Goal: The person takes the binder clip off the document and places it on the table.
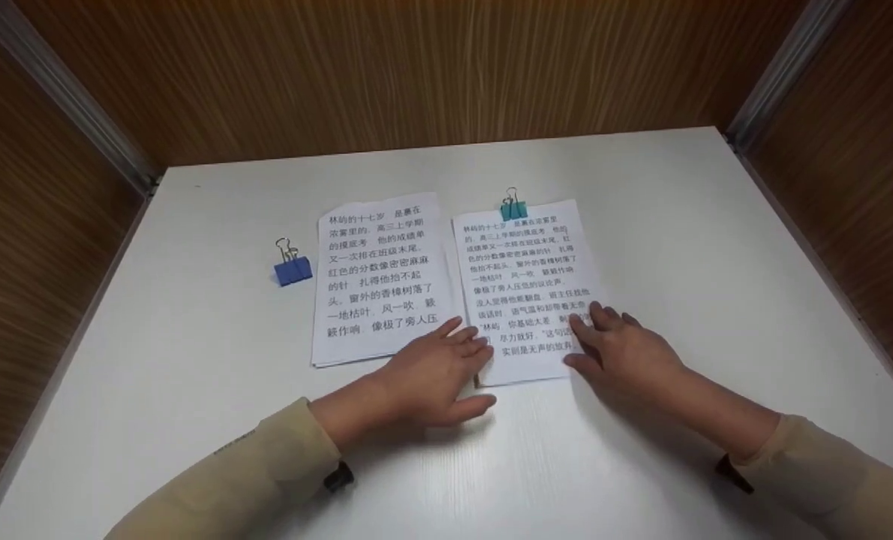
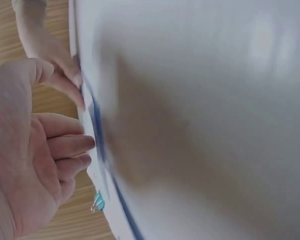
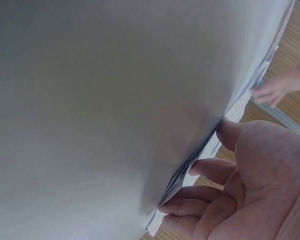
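Note:
Two stacks of printed paper lie side by side on a white table. A teal binder clip [image 1: 513, 209] grips the top edge of the right stack [image 1: 521, 274]. My right hand [image 1: 630, 351] is at that stack's right side, its fingertips touching the edge and lower right part of the sheets. In the right wrist view, thumb and fingers of the right hand [image 3: 255, 182] meet the paper edge [image 3: 212, 142]. Between the two stacks, near their lower ends, is my left hand [image 1: 431, 371], fingers loosely extended, holding nothing. The left stack [image 1: 375, 277] has no clip on it.
A blue binder clip [image 1: 293, 270] stands on the table [image 1: 229, 225] left of the left stack, its wire handles up. Brown wood-grain panels [image 1: 431, 75] enclose the table at the back and both sides, with metal strips [image 1: 788, 71] at the corners.

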Demonstrator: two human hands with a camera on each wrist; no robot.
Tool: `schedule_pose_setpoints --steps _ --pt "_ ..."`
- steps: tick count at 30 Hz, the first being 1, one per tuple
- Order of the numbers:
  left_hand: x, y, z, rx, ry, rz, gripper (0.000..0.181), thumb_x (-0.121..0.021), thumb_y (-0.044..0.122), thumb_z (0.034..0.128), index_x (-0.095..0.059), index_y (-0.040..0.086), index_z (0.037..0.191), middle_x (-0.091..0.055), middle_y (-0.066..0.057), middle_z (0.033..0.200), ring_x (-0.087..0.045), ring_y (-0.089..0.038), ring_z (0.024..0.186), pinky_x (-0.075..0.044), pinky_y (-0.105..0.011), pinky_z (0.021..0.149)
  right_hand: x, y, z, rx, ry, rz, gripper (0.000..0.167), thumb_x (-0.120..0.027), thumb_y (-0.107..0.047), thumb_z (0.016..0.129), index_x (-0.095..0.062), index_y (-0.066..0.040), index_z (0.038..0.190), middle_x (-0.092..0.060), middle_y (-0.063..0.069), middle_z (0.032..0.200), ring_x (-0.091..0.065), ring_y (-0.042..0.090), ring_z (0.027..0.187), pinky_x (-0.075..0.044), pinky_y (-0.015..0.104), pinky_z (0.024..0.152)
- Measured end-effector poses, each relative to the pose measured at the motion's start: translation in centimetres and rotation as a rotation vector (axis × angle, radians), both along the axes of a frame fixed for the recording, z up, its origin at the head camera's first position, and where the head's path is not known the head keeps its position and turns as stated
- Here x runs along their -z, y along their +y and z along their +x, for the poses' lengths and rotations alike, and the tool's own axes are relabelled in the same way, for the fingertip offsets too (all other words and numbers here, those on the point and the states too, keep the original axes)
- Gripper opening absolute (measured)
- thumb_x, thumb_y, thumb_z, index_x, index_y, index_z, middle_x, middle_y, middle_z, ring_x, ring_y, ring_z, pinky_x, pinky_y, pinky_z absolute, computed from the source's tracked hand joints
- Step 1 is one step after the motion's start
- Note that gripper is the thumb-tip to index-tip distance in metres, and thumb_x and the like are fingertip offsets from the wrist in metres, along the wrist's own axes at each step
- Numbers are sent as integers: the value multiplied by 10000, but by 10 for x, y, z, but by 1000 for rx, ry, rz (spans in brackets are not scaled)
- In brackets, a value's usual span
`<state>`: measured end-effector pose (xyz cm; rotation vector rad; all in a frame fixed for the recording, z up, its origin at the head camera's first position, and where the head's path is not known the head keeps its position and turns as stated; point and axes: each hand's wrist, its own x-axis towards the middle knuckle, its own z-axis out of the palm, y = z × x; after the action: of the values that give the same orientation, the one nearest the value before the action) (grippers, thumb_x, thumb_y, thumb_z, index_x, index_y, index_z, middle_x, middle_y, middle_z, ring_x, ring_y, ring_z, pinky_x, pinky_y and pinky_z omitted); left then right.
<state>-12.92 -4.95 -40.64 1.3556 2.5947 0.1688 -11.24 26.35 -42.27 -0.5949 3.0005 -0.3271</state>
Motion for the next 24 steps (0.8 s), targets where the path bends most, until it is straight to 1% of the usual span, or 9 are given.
schedule_pose_setpoints --steps 3,5,9,12,14,17,21,24 --pt "-9 1 -16 -43 16 35 760 -406 572 1074 -476 9 1580 -472 -175 1613 -354 -340 1555 -84 -415 1313 0 -1 2 9 -2 4 592 -732 -324 1007 -602 12 1477 -500 373 1506 -517 553 1370 -418 647 1138" --pt "-15 2 -31 -80 34 51 771 -394 588 1076 -461 16 1589 -448 -183 1625 -342 -352 1557 -87 -426 1312 1 -1 3 17 -8 7 597 -734 -326 1006 -598 8 1482 -494 368 1515 -508 552 1378 -412 650 1143" --pt "-25 6 -67 -167 60 77 804 -390 625 1072 -417 34 1617 -402 -196 1651 -320 -368 1565 -88 -448 1312 0 -2 6 30 -17 15 608 -737 -332 1004 -590 0 1492 -487 359 1528 -501 556 1383 -410 656 1141" --pt "-27 8 -94 -250 45 81 841 -402 659 1058 -373 55 1643 -358 -186 1680 -277 -359 1584 -69 -437 1314 -1 -2 8 35 -17 10 606 -740 -330 1003 -591 -4 1493 -490 355 1529 -504 556 1381 -413 657 1139" --pt "-25 9 -110 -308 22 80 867 -424 675 1044 -348 65 1656 -331 -177 1698 -242 -347 1598 -54 -420 1315 -1 -3 10 34 -19 3 603 -740 -325 1004 -592 -5 1492 -491 354 1528 -503 556 1382 -409 655 1142" --pt "-17 9 -130 -383 -22 85 901 -470 687 1022 -325 78 1669 -302 -160 1718 -205 -326 1612 -58 -412 1317 -2 -5 13 39 -30 -2 602 -738 -322 1003 -590 -9 1496 -486 350 1535 -496 556 1388 -411 660 1139" --pt "-3 12 -149 -451 -73 100 957 -507 719 991 -288 98 1686 -259 -150 1737 -159 -320 1623 -72 -426 1317 -1 -5 14 50 -48 10 611 -733 -331 1004 -581 -18 1507 -476 343 1547 -486 553 1399 -412 665 1136" --pt "7 14 -159 -482 -85 86 992 -495 752 976 -252 116 1698 -233 -155 1744 -130 -325 1628 -64 -422 1317 -1 -5 14 54 -54 14 615 -733 -335 1006 -577 -23 1512 -472 339 1552 -485 550 1402 -415 667 1133"
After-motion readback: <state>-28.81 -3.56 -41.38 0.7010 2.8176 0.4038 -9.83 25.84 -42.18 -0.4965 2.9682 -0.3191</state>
